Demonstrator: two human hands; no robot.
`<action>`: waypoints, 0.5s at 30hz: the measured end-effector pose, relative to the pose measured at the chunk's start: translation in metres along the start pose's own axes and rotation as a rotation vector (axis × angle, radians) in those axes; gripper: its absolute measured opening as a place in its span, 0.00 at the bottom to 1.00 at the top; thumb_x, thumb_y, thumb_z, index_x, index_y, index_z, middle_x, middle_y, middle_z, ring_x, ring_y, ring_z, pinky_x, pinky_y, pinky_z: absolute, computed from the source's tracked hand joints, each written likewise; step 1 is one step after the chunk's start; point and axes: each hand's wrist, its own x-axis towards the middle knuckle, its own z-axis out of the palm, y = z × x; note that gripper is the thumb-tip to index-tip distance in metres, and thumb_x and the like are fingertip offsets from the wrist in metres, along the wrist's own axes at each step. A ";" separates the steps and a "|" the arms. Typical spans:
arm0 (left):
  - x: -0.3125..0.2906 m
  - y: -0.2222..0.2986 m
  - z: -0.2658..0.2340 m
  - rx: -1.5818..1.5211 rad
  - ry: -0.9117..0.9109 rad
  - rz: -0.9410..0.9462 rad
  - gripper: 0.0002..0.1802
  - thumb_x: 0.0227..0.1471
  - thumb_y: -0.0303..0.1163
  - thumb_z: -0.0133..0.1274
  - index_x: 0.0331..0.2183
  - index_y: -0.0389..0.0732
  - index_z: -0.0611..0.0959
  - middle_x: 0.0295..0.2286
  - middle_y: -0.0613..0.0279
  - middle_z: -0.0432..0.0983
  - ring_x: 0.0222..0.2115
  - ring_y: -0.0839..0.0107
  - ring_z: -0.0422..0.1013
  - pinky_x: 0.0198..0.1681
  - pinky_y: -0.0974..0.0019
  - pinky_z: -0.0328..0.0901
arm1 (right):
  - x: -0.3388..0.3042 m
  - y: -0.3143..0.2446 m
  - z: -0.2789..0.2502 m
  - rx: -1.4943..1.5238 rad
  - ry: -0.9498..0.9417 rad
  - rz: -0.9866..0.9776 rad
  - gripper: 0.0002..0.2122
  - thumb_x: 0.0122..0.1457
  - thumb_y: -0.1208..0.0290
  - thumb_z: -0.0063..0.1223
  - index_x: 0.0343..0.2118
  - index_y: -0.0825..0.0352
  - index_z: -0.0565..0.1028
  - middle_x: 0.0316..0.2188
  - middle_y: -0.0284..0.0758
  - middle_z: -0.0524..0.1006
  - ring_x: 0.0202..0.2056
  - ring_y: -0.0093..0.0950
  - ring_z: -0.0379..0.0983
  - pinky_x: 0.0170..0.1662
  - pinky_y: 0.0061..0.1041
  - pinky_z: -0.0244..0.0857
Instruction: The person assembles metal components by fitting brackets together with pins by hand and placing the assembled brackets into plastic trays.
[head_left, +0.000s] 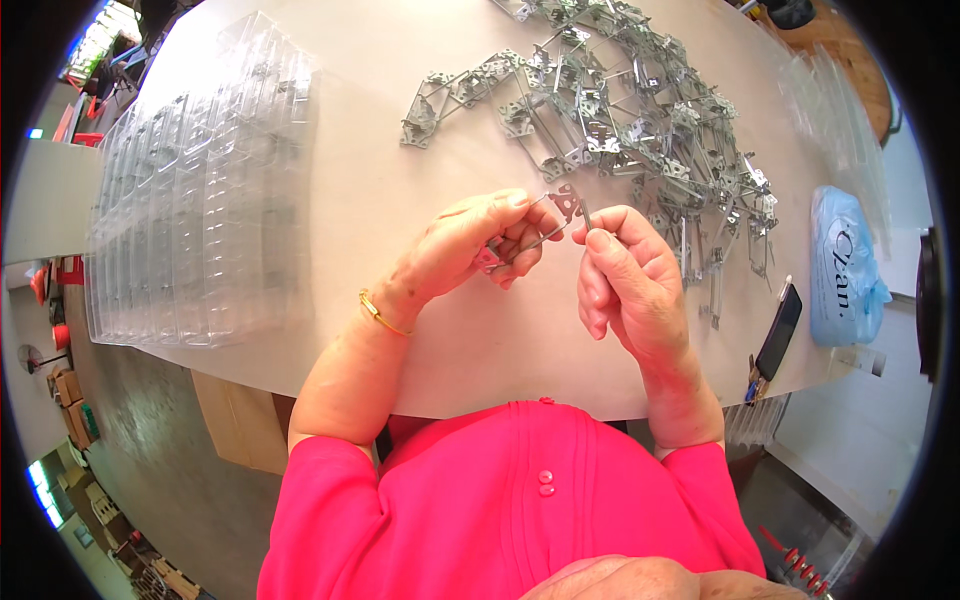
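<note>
Above the near part of the table, my left hand [450, 245] is closed round a small metal bracket piece [565, 203]. It has a flat end plate with holes and thin rods. Another corner of it shows under the left fingers. My right hand [632, 275] pinches a rod at the piece's right end between thumb and forefinger, its other fingers curled. Part of the piece is hidden by the fingers. Just beyond my hands spreads a tangled heap of similar metal bracket pieces [600, 137], reaching to the right.
Stacked clear plastic trays [200, 220] stand on the left of the pale-covered table [470, 350]. At the right lie a dark phone [780, 332], a blue plastic bag [843, 265] and clear plastic sheets [835, 120]. A cardboard box [238, 420] sits below the table's left edge.
</note>
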 end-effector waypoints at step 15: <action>-0.004 0.004 0.011 0.404 0.096 0.022 0.23 0.68 0.47 0.43 0.43 0.36 0.81 0.22 0.70 0.67 0.22 0.81 0.59 0.27 0.75 0.55 | 0.004 0.002 -0.008 -0.034 0.015 0.068 0.09 0.70 0.69 0.47 0.44 0.70 0.67 0.18 0.31 0.71 0.15 0.19 0.66 0.17 0.20 0.63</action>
